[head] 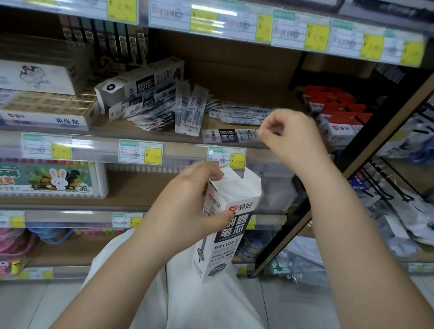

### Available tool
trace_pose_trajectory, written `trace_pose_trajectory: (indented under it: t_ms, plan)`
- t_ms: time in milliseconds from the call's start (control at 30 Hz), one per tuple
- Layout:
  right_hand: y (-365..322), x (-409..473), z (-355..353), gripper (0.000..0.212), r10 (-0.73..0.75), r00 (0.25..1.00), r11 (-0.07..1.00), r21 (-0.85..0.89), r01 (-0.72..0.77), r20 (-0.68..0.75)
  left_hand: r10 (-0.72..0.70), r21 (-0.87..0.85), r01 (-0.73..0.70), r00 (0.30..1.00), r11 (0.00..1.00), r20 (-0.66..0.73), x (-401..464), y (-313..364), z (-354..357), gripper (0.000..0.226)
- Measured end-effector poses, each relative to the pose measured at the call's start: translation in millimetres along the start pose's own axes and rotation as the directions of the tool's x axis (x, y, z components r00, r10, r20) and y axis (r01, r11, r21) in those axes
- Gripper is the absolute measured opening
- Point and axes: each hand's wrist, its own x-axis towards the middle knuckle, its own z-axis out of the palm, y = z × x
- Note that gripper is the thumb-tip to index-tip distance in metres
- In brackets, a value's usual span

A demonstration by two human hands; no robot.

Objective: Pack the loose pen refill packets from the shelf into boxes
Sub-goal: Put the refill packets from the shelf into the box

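Note:
My left hand [193, 202] grips a tall white refill box [227, 226] with black lettering, held upright below the shelf with its top flaps open. Packets show inside its mouth. My right hand [290, 139] pinches the end of one refill packet [229, 136] that lies at the shelf's front edge. Several loose refill packets [168, 109] are scattered in a pile on the shelf, with a few more [242, 112] behind my right hand. Another white refill box [141, 85] lies on its side at the back of the pile.
Eraser boxes [46, 110] are stacked on the shelf at left and red-topped packs [339, 117] at right. A marker set with a rabbit [37, 178] sits on the shelf below. Price labels [140, 151] line the shelf edges. A black wire rack [394, 181] stands at right.

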Motion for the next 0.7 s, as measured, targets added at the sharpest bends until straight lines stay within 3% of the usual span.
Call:
trace_pose_trajectory:
  t_ms: [100,200,300,533,600,700]
  plan:
    - [20.8,31.9,12.7,0.014,-0.001,1.0,0.998,-0.065,0.001,-0.001,-0.015,0.0,0.015,1.0,1.0,0.011,1.9,0.9,-0.1,0.053]
    - [28.4,63.0,19.6,0.032,0.012,0.988,0.986,-0.165,0.014,0.155,-0.021,0.007,0.021,1.0,1.0,0.019,3.6,-1.9,0.1,0.053]
    - [26.9,83.4,23.9,0.036,0.002,0.934,0.951,-0.289,0.109,0.358,-0.028,0.01,0.028,0.999,1.0,0.034,4.6,-6.0,0.1,0.055]
    - [25.6,98.3,26.2,0.036,-0.036,0.866,0.949,-0.254,0.186,0.498,-0.037,0.027,0.036,0.999,0.999,0.026,4.2,-19.3,-2.4,0.06]
    - [27.5,103.6,26.4,0.048,-0.054,0.878,0.922,-0.313,0.227,0.476,-0.033,0.026,0.032,0.999,0.999,0.029,4.8,-21.2,-1.9,0.06]
    - [30.5,111.0,24.3,0.083,-0.016,0.86,0.897,-0.373,0.237,0.51,-0.005,0.018,0.004,0.999,1.0,0.037,6.3,-21.5,0.4,0.059]
